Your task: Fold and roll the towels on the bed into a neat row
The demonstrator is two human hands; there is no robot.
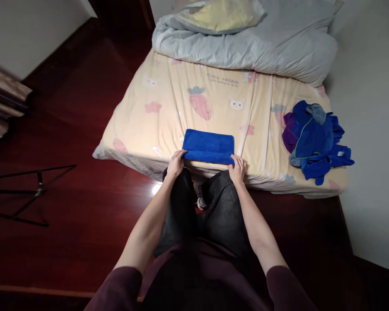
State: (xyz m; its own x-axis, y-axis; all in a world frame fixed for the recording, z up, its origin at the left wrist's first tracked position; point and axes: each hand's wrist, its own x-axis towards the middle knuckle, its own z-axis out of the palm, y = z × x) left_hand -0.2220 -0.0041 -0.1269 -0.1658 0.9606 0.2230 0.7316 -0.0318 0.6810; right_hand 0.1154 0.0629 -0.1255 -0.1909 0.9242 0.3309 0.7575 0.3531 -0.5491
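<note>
A folded blue towel lies at the near edge of the bed, which has a cream sheet with cartoon prints. My left hand pinches the towel's near left corner. My right hand grips its near right corner. Both hands have their fingers closed on the cloth. My knees in dark trousers press against the bed edge just below the towel.
A heap of blue and purple cloths lies on the bed's right side. A grey duvet and a pillow are bunched at the far end. Black stand legs rest on the dark wooden floor at left. A white wall runs along the right.
</note>
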